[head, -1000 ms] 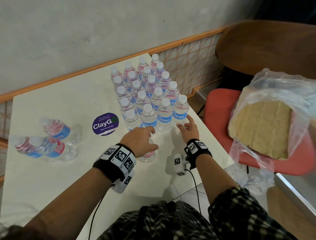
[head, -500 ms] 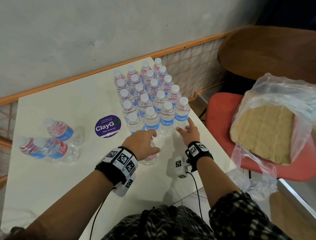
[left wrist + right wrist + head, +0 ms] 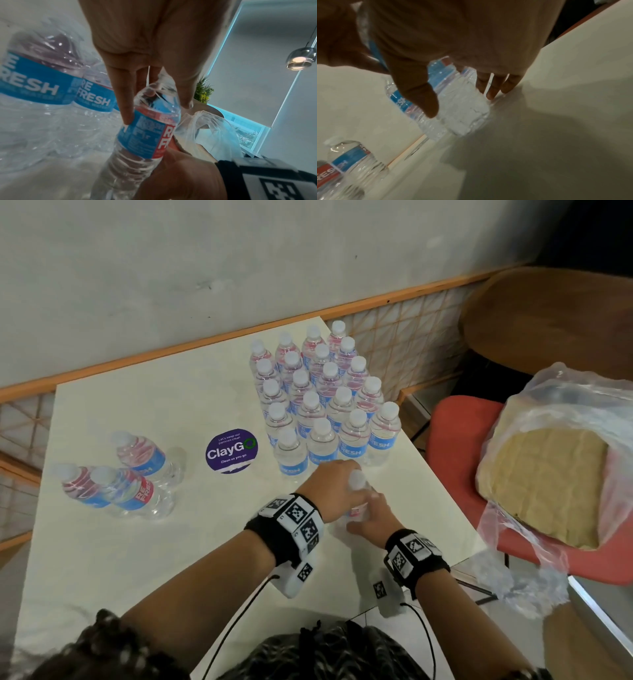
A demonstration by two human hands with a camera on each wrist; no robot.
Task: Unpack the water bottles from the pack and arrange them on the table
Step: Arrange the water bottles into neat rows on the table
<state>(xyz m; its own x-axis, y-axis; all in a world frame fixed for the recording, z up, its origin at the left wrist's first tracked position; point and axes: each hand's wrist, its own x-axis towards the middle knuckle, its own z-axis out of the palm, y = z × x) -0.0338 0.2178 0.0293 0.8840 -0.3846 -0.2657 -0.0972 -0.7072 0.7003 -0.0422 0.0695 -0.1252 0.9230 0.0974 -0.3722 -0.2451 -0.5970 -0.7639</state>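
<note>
A small clear water bottle [image 3: 357, 501] with a blue and red label is held tilted just above the white table [image 3: 137, 559], in front of the block. My left hand [image 3: 337, 484] grips its neck and shoulder from above; in the left wrist view the fingers [image 3: 125, 108] curl round the bottle [image 3: 145, 135]. My right hand [image 3: 371, 517] grips its lower body, thumb on one side and fingers on the other, as the right wrist view shows round the bottle [image 3: 462, 108]. Several bottles [image 3: 325, 405] stand upright in a tight block at the table's far right.
Three more bottles [image 3: 120, 481] stand grouped at the table's left. A round purple sticker [image 3: 232, 450] lies between the two groups. To the right, off the table edge, a red chair [image 3: 452, 446] carries a plastic bag with cardboard [image 3: 548, 467]. A wall runs behind.
My right hand left the front row of the block and came back to the bottle under my left hand. Both hands now hold that bottle, and it has come up tilted.
</note>
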